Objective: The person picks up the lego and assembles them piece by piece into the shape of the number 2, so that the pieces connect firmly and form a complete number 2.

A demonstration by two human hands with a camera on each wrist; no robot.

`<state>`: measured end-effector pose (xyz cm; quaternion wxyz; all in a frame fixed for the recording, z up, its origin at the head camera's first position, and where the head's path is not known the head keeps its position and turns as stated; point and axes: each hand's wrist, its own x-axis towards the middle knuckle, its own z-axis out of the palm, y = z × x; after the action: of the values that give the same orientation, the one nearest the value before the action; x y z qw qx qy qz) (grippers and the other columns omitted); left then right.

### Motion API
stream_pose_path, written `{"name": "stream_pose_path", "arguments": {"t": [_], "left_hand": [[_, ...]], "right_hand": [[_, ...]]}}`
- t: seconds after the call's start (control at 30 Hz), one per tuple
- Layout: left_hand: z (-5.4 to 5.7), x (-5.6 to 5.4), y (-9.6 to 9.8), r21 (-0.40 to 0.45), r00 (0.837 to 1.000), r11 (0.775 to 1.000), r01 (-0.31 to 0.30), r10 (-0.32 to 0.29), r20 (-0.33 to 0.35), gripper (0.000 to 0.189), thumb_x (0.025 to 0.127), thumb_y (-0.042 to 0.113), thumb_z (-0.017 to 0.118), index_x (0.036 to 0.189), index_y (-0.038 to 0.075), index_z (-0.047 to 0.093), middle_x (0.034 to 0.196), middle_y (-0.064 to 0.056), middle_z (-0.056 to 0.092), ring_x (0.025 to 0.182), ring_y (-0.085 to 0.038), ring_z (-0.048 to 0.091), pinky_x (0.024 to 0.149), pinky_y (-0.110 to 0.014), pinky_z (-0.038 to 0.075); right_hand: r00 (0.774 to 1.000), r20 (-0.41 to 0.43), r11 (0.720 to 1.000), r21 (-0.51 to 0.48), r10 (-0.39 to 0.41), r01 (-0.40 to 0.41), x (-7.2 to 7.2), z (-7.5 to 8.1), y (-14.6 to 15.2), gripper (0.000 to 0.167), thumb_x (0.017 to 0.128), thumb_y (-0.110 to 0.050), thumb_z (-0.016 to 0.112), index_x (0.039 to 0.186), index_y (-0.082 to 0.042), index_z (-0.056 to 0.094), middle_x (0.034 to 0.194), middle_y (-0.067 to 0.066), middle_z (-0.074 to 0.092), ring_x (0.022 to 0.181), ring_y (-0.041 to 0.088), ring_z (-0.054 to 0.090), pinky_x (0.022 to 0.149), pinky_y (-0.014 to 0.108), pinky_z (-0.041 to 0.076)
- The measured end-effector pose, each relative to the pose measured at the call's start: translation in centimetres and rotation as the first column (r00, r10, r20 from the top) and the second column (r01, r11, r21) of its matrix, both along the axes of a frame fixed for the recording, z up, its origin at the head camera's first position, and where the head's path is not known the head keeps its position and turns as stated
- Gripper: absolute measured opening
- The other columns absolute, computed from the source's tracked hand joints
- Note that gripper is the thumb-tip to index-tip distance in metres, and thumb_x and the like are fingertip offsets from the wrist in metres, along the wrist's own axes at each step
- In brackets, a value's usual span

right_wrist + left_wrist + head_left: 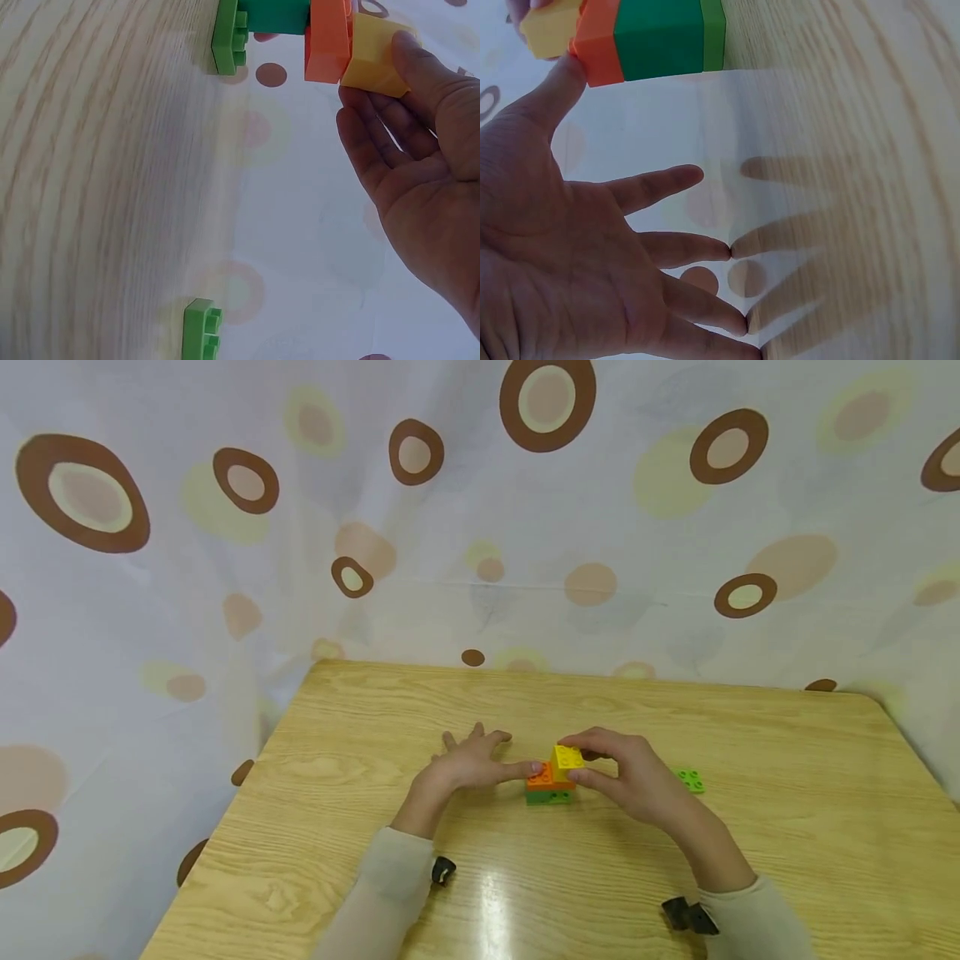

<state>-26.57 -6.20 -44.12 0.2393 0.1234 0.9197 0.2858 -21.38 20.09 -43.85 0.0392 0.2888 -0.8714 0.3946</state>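
A yellow toy building brick (567,762) is pinched between the thumb and fingers of my right hand (637,777). It sits at the right end of an orange brick (327,45), its underside right at the orange studs. Under the orange one is a dark green brick (660,37), and a light green brick (226,37) forms the bottom layer on the table. My left hand (476,764) is spread wide, its thumb tip pressing the left end of the orange brick. Its other fingertips reach down to the tabletop behind.
A loose light green brick (691,780) lies on the wooden table (360,760), right of the stack and partly behind my right hand. A pale curtain (450,527) with brown and beige circles hangs along the table's back and left edges.
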Motion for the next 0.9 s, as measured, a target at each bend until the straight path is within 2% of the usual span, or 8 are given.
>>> {"name": "stream_pose_path", "arguments": {"t": [0.23,0.37,0.67,0.8,0.9], "left_hand": [[0.3,-0.2,0.0,-0.007,1.0,1.0,0.027,-0.027,-0.007,0.094,0.088,0.082,0.062,0.16,0.023,0.048,0.173,-0.024,0.014,0.147,-0.072,-0.003,0.107,-0.091,0.007],[0.1,-0.2,-0.3,-0.002,0.999,0.999,0.043,-0.043,0.003,0.095,0.089,0.082,0.06,0.161,0.021,0.047,0.173,-0.025,0.013,0.147,-0.072,-0.006,0.107,-0.091,0.005],[-0.4,0.1,-1.1,-0.001,1.0,1.0,0.001,-0.001,0.006,0.093,0.09,0.08,0.063,0.16,0.022,0.048,0.173,-0.025,0.013,0.147,-0.072,-0.006,0.107,-0.091,0.007],[-0.3,0.1,-0.5,0.026,1.0,1.0,0.007,-0.007,-0.008,0.093,0.09,0.079,0.063,0.16,0.021,0.048,0.173,-0.025,0.013,0.147,-0.072,-0.008,0.107,-0.091,0.006],[-0.2,0.2,0.0,0.022,1.0,1.0,0.004,-0.004,0.0,0.093,0.09,0.08,0.062,0.16,0.022,0.048,0.174,-0.023,0.012,0.149,-0.07,-0.009,0.109,-0.09,0.005]], "right_hand": [[0.998,-0.056,0.999,0.04,-0.028,0.03,0.2,-0.2,-0.5,0.04,0.096,-0.013,0.079,0.135,-0.008,0.07,0.127,0.002,0.073,0.107,0.025,0.07,0.091,0.054,0.059],[0.998,-0.057,0.999,0.034,-0.039,0.041,0.2,-0.5,-0.7,0.043,0.095,-0.011,0.08,0.136,-0.008,0.07,0.126,0.002,0.073,0.108,0.028,0.071,0.091,0.057,0.059],[0.999,-0.024,1.0,-0.001,-0.032,0.032,0.2,-1.2,-1.3,0.046,0.095,-0.015,0.08,0.14,-0.014,0.068,0.132,0.003,0.071,0.11,0.029,0.071,0.093,0.057,0.058],[0.999,-0.025,1.0,0.003,-0.031,0.031,0.2,-0.9,-0.1,0.051,0.095,-0.017,0.08,0.143,-0.014,0.066,0.136,0.004,0.071,0.116,0.032,0.07,0.096,0.058,0.057],[0.998,0.004,0.998,0.003,-0.059,0.059,0.2,-0.2,2.3,0.052,0.096,-0.019,0.079,0.146,-0.014,0.064,0.138,0.005,0.07,0.124,0.034,0.066,0.1,0.059,0.053]]}}
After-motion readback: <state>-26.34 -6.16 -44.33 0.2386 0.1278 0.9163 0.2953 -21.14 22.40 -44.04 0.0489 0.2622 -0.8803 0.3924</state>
